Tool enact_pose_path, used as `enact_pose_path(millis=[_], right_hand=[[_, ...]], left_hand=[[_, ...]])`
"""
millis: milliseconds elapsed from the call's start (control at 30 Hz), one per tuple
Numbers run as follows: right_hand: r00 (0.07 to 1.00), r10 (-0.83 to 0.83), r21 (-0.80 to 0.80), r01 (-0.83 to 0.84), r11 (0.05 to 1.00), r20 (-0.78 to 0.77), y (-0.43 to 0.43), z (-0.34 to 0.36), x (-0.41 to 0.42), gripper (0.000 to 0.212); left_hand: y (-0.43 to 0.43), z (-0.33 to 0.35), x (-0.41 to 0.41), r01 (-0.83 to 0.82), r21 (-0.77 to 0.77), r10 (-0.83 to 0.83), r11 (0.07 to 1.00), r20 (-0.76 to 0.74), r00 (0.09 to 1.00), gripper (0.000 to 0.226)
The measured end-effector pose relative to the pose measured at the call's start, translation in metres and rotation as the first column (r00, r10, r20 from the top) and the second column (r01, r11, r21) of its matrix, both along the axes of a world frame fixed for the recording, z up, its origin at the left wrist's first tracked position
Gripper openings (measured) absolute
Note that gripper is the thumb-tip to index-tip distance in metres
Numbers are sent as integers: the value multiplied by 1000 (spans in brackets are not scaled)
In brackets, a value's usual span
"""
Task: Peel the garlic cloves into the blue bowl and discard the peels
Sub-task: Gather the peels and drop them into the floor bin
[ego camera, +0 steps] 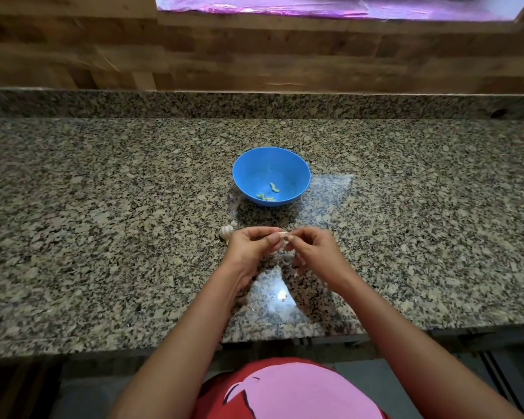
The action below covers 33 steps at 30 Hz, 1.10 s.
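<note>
While both hands meet low over the desk in the head view, the left hand and the right hand pinch one clove between them, fingers curled and thumbs pressed to it. At 12 o'clock from the hands, well apart, stands the bowl with a few peeled cloves at its bottom. A bulb lies at 10 o'clock, just beside the left hand. Pale peels show at the clove's 6 o'clock; hanging or lying, I cannot tell.
</note>
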State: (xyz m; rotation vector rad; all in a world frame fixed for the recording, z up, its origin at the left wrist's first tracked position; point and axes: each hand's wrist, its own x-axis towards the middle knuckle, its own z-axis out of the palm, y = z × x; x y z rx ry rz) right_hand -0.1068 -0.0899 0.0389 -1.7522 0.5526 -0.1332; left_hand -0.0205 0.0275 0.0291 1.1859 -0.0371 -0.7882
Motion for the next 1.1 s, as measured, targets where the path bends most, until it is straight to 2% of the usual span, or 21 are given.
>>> enact_pose_path(millis=[67,167,367,533,600,667,700,767,833,900,933,1000,1100], right_hand=[[1000,-19,72,18,997,14,-1,2,1,10],[999,-34,95,32,995,21,0,2,1,12],[997,-76,191,74,979,0,1,2,4,12],[995,-97,229,93,969,9,3,5,6,13],[997,-79,102,77,992,19,3,3,5,11],[996,-82,-22,83,996,42,4,3,5,12],[994,-94,-2,94,996,52,3,4,5,12],[993,-103,135,95,986,57,2,8,6,11],[995,-89,187,78,979,48,1,11,6,11],[995,-86,138,78,987,50,1,11,7,11],[995,-89,107,83,991,53,1,11,7,12],[995,-82,60,79,995,59,1,11,8,14],[996,-77,38,75,996,48,3,10,9,14]], left_hand=[[0,0,-1,-2,1,2,1000,5,1000,11],[-1,-1,-3,-10,29,8,1000,37,999,12],[-5,0,-10,-36,111,17,993,166,986,12],[-5,7,-5,10,65,-12,998,22,1000,14],[-7,8,-7,-15,78,14,997,10,1000,12],[-9,7,-8,-59,67,55,996,64,996,11],[-9,6,-7,-62,43,60,997,61,996,11],[-6,6,-5,-44,0,44,999,27,999,12],[-5,3,-1,-51,86,37,995,153,987,11],[-5,-1,-2,-65,211,-5,975,318,948,6],[-5,-1,-4,-62,241,-28,968,351,936,5],[-6,-1,-7,-31,223,-45,974,328,944,7],[-6,4,-8,-42,83,29,996,153,988,7]])
